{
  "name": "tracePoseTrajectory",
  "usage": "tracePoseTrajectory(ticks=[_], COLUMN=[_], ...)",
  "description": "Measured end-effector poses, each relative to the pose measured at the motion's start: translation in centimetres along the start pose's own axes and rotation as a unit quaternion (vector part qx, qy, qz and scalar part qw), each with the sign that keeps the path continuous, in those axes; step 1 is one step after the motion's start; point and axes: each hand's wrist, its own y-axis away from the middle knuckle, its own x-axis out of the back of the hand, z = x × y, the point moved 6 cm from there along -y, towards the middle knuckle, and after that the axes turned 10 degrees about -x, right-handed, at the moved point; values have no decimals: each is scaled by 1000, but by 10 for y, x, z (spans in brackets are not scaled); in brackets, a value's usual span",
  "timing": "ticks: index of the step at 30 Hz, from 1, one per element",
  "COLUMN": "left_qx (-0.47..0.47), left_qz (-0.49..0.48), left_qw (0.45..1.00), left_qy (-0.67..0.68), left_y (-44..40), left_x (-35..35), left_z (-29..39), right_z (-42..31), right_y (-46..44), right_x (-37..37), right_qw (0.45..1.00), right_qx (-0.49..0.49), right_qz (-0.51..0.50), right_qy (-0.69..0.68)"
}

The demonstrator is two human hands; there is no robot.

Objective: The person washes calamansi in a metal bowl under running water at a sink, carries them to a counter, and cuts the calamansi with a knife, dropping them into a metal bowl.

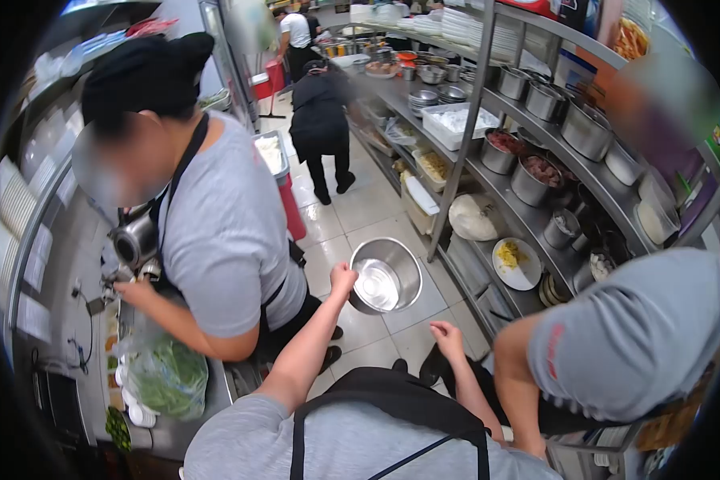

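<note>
A deep stainless-steel pot (408, 276) hangs in front of me above the tiled floor, its mouth tilted up toward me. The bottom inside looks bare and shiny. My left hand (343, 280) is closed on the pot's left rim; the exact grip of the fingertips is partly hidden. To the lower right of the pot and apart from it is my right hand (448, 339). Its fingers are loosely bent and somewhat apart, with nothing visible in them.
At left, a co-worker in a grey shirt (224, 208) handles a metal pot (136, 242) beside a bag of greens (168, 380). Close on my right is another co-worker's grey sleeve (616, 336). Metal shelves (496, 180) carry pots and food. Someone in black (320, 120) bends in the aisle.
</note>
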Motion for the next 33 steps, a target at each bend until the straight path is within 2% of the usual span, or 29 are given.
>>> tracePoseTrajectory(ticks=[1, 2, 5, 6, 7, 9, 10, 11, 13, 15, 17, 18, 19, 21, 22, 24, 25, 27, 28, 29, 31, 33], left_qx=[-138, -196, -250, -376, -495, -586, -624, -658, -710, -727, -709, -676, -640, -589, -570, -556, -546, -545, -548, -552, -537, -482], left_qz=[55, 81, 94, 106, 119, 64, 33, 0, -80, -145, -117, -73, -30, 60, 103, 133, 155, 141, 100, 62, 88, 179], left_qw=[983, 967, 951, 909, 851, 793, 764, 735, 682, 660, 689, 726, 759, 776, 777, 782, 786, 790, 801, 809, 817, 834], left_qy=[-113, -142, -152, -142, -131, -155, -160, -167, -156, -118, -91, -104, -114, -216, -246, -248, -245, -244, -219, -192, -192, -202], left_y=[-22, -40, -69, -71, -68, -72, -70, -66, -64, -71, -106, -133, -160, -213, -234, -264, -279, -300, -308, -322, -372, -433], left_x=[-2, -8, -27, -42, -57, -96, -116, -135, -166, -182, -181, -171, -160, -136, -125, -117, -112, -112, -115, -116, -86, -48], left_z=[25, 53, 141, 174, 201, 225, 237, 245, 256, 265, 267, 264, 258, 244, 242, 238, 234, 222, 214, 211, 207, 192], right_z=[-5, 2, 9, 20, 6, 6, 5, 38, 31, 10, -59, -73, -32, -102, -103, -95, -110, -121, -154, -178, -188, -192], right_y=[-10, -27, -80, -104, -116, -160, -182, -220, -275, -326, -346, -356, -408, -402, -425, -474, -501, -559, -570, -600, -639, -683], right_x=[15, 27, 65, 69, 76, 94, 103, 115, 125, 120, 102, 93, 86, 63, 51, 17, -8, -46, -67, -89, -104, -119], right_qw=[999, 997, 989, 973, 945, 840, 797, 765, 745, 758, 788, 811, 830, 831, 835, 801, 769, 850, 853, 822, 878, 887], right_qx=[8, -4, -33, -101, -152, -208, -247, -256, -251, -241, -202, -223, -166, -221, -221, -275, -256, -251, -272, -188, -230, -220], right_qz=[42, 71, 134, 69, 60, 129, 165, 241, 240, 226, 169, 167, 185, 154, 145, 134, 68, 50, 35, -54, -11, -32], right_qy=[8, 7, -60, -194, -283, -485, -525, -539, -569, -562, -556, -515, -499, -486, -482, -514, -582, -461, -445, -535, -420, -404])
